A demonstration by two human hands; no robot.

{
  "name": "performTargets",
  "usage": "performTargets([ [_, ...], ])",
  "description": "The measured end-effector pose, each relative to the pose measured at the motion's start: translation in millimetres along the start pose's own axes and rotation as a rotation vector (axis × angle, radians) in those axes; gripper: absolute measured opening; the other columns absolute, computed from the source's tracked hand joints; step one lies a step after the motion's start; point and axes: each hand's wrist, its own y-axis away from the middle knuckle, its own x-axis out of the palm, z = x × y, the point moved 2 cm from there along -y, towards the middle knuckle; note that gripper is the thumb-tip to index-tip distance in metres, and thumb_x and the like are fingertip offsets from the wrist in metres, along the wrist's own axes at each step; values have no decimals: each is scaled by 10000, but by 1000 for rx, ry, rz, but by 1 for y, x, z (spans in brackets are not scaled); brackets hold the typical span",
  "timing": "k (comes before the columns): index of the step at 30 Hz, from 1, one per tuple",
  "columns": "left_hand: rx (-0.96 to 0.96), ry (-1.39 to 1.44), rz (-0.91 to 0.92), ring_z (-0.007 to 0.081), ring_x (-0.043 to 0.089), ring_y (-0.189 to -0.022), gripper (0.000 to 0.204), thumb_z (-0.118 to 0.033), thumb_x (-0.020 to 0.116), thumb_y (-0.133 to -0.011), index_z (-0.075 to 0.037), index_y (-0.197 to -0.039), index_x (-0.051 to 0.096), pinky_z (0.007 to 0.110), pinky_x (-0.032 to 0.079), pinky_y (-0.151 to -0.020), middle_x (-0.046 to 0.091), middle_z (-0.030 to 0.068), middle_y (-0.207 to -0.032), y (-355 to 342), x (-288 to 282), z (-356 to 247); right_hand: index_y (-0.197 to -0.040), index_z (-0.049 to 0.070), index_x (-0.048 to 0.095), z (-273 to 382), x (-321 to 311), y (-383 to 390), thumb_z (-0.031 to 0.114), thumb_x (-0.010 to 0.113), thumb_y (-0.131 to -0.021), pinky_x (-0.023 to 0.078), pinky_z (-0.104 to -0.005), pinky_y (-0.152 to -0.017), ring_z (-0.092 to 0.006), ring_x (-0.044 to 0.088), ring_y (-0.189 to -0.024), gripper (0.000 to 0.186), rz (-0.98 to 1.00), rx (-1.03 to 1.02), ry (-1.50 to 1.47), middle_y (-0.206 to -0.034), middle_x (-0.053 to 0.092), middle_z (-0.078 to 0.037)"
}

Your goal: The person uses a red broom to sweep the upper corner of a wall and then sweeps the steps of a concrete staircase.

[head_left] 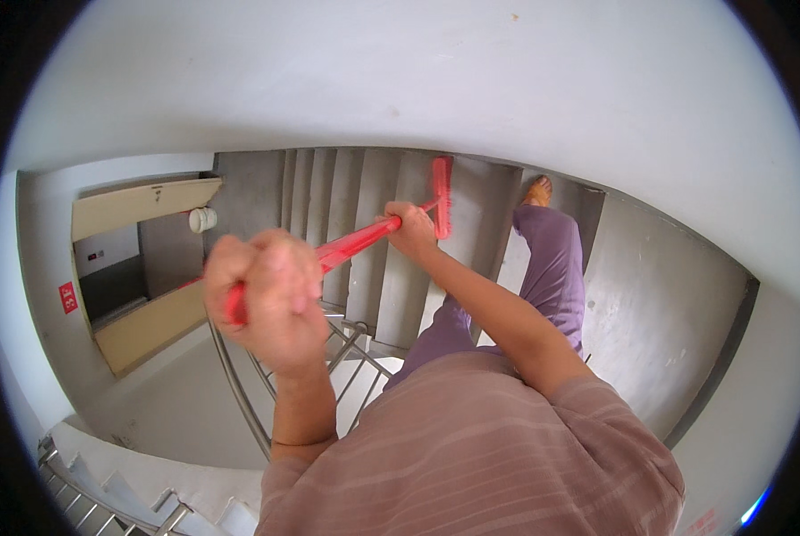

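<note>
A red broom slants across the stairwell, its handle (pixel 351 247) running from left to right. Near the handle's upper end, my left hand (pixel 268 295) is closed around it, slightly blurred. Farther down, toward the head, my right hand (pixel 412 229) is wrapped round the same handle. The red broom head (pixel 442 198) with its bristles is at a grey stair tread (pixel 480 201), close to the wall; whether the bristles press on the step I cannot tell.
Grey stairs (pixel 346 196) run off to the left, toward a doorway with a cream frame (pixel 145 207) and a white round container (pixel 202 220). A metal railing (pixel 239 384) is below my left arm. My bare foot (pixel 538 190) is on a step beside the white wall (pixel 400 80). A landing (pixel 668 313) lies right.
</note>
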Motion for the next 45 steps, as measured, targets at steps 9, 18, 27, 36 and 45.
performTargets([
  [9, -174, 218, 59, 95, 424, -501, 290, 44, 573, -916, -78, -714, 405, 282, 370, -479, 405, 0, -597, 10, -8, 44, -809, 66, 629, -69, -51, 17, 143, 730, -808, 516, -484, -671, -427, 661, -783, 126, -14, 107, 197, -753, 649, -180],
  [18, -119, -107, 40, 82, 441, -531, 367, 88, 639, -888, -61, -652, 400, 280, 329, -507, 469, 2, -619, 27, 2, 41, -743, 22, 534, -54, 13, -23, 125, 761, -797, 452, -411, -606, -288, 564, -632, 255, 42, -83, -33, -668, 534, -166],
  [27, 96, -65, -121, 123, 464, -547, 263, 124, 632, -840, -42, -764, 442, 283, 368, -492, 503, 57, -660, 32, -67, -24, -1028, 72, 564, 34, 45, 19, 125, 756, -812, 503, -423, -765, -307, 627, -875, 294, 375, -270, -219, -982, 624, -146],
  [36, 97, -290, -113, 140, 478, -565, 239, -15, 658, -855, -52, -692, 487, 300, 378, -534, 505, 35, -630, 119, -125, 28, -1164, 68, 634, -15, -64, 53, 204, 741, -859, 543, -404, -933, -299, 670, -1108, 350, 672, 54, 132, -1228, 677, -140],
  [45, -445, -247, -154, 217, 629, -762, 200, -80, 777, -799, -47, -825, 581, 344, 495, -721, 646, 65, -824, 187, -143, 266, -1283, 63, 608, 115, -101, 72, 132, 755, -878, 545, -388, -903, -310, 670, -1086, 436, 754, -50, 97, -1170, 701, -121],
])
